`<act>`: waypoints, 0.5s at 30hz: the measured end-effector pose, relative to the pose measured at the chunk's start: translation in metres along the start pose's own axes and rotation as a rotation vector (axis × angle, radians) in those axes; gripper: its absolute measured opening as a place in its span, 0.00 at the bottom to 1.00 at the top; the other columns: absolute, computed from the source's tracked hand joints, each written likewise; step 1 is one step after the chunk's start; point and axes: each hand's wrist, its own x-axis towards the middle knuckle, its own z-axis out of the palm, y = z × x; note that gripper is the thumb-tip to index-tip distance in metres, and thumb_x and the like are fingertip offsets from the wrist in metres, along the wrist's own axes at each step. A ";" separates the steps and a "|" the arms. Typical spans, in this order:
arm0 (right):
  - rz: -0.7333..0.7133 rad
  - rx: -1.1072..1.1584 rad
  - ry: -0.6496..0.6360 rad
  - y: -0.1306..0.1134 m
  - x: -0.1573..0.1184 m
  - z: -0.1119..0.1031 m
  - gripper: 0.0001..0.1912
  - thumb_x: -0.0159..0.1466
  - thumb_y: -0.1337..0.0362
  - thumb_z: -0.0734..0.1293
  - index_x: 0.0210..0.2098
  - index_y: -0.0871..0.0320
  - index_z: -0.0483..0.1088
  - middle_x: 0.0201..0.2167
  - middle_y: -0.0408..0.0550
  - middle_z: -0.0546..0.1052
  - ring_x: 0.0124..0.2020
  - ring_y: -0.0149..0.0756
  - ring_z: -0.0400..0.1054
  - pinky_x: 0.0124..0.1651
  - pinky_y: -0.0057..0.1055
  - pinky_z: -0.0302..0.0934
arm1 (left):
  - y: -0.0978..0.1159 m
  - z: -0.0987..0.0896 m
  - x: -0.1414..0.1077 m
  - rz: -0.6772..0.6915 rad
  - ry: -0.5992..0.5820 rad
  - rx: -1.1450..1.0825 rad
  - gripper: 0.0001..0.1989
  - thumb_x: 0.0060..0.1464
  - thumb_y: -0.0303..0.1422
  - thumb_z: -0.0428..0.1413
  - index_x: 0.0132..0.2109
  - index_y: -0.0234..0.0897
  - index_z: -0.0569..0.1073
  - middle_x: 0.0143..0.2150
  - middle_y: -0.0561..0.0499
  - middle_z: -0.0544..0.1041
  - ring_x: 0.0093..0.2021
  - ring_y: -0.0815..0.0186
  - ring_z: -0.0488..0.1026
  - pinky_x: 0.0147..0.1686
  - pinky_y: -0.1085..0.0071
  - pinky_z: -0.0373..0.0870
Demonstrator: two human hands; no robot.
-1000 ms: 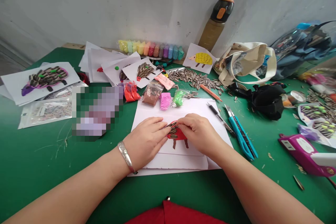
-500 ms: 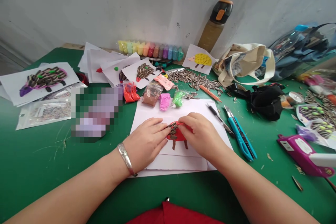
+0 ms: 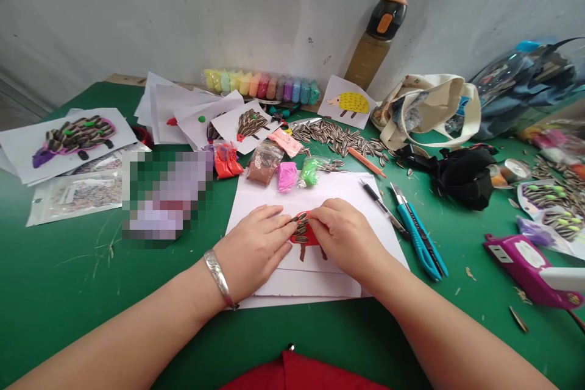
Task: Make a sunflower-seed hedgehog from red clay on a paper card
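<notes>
Over by the grey wall (image 3: 159, 18) I can see a drink bottle (image 3: 371, 55) with a black and orange lid, a card with a yellow hedgehog (image 3: 351, 102) just in front of it, and to the right a cream cloth bag (image 3: 434, 90) sagging beside a blue bag (image 3: 507, 97). Nearer me on that side, a black pouch (image 3: 466, 177) lies on the green table (image 3: 68, 280), with a turquoise cutter (image 3: 418, 231) next to a pen (image 3: 379, 201) and a purple gadget (image 3: 521, 274) farther right. Away to the left, a flat clear packet (image 3: 82, 195) lies partly under some papers.
</notes>
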 end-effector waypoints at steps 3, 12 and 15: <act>-0.002 -0.006 0.000 -0.001 0.000 0.002 0.12 0.65 0.71 0.61 0.30 0.60 0.75 0.28 0.50 0.72 0.33 0.37 0.66 0.37 0.31 0.57 | 0.000 0.000 0.000 0.000 0.000 0.001 0.16 0.63 0.28 0.49 0.56 0.32 0.72 0.51 0.42 0.77 0.56 0.53 0.69 0.58 0.51 0.67; 0.054 0.073 0.010 0.007 0.002 -0.012 0.12 0.65 0.70 0.61 0.32 0.58 0.76 0.30 0.48 0.74 0.36 0.36 0.67 0.39 0.30 0.58 | -0.001 0.000 -0.002 0.009 0.010 0.003 0.16 0.63 0.28 0.48 0.55 0.29 0.71 0.51 0.41 0.77 0.56 0.52 0.69 0.58 0.49 0.67; 0.144 0.026 0.086 0.022 0.012 -0.025 0.12 0.65 0.69 0.61 0.33 0.56 0.77 0.32 0.47 0.75 0.37 0.37 0.68 0.40 0.31 0.58 | -0.002 -0.001 -0.003 0.020 0.034 0.020 0.16 0.63 0.28 0.48 0.55 0.29 0.71 0.51 0.40 0.77 0.57 0.51 0.69 0.57 0.50 0.68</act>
